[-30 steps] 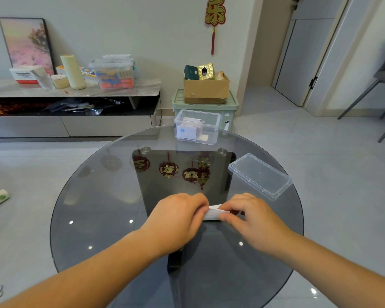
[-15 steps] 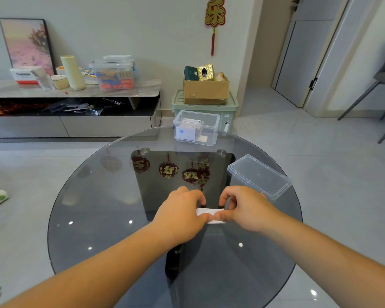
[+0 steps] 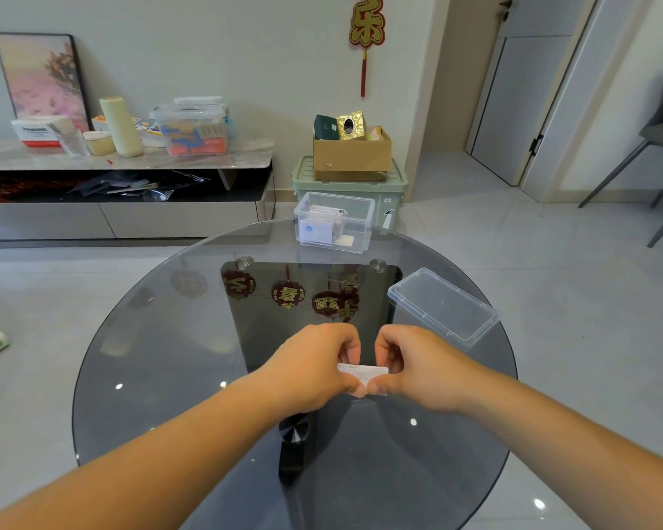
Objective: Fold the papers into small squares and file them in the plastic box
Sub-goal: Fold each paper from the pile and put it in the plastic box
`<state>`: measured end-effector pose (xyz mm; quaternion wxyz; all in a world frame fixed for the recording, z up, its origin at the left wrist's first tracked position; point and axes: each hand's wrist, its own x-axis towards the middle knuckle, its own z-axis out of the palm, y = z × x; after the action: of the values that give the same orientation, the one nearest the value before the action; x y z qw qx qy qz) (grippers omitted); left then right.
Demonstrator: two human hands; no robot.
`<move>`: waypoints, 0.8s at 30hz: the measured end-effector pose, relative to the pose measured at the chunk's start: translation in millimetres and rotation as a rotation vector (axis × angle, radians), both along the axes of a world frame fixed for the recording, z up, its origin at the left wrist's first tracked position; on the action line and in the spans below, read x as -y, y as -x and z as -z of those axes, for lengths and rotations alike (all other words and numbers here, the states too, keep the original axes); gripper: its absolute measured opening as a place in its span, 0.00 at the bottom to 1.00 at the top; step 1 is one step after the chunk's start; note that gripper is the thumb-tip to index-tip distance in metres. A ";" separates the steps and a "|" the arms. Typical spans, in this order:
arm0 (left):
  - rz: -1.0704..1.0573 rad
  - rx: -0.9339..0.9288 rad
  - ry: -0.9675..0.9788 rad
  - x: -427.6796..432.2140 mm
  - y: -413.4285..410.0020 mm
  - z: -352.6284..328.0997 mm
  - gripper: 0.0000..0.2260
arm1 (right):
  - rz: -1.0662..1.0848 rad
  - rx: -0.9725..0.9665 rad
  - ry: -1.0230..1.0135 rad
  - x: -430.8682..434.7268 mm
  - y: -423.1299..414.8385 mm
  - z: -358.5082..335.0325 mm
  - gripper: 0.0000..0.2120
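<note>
Folded paper held above the glass tabletop, long axis running left to right. Left hand and right hand each pinch one end. Open plastic box at the far edge, lid lying apart.

Left hand and right hand closer together than a second ago; thumbs now meet at near edge of paper. Paper, earlier a tilted strip, now level between both pinches.
</note>
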<state>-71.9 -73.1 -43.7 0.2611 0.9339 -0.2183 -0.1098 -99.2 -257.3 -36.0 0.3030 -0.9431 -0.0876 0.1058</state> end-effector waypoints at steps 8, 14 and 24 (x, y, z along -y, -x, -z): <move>0.047 -0.029 0.039 -3.0 0.8 -0.5 0.10 | -0.044 0.059 -0.053 -6.1 1.4 1.3 0.12; -0.004 -0.005 0.114 -10.5 -1.8 -4.1 0.08 | 0.043 0.085 -0.141 -6.8 1.2 1.4 0.11; -0.114 0.105 0.233 -21.5 -35.4 -31.0 0.08 | 0.148 0.106 -0.310 -12.4 -32.1 -26.7 0.10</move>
<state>-36.5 -51.6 -12.8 0.3618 0.9125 -0.1897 -0.0196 -67.0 -244.9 -9.3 0.4469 -0.8931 -0.0489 0.0186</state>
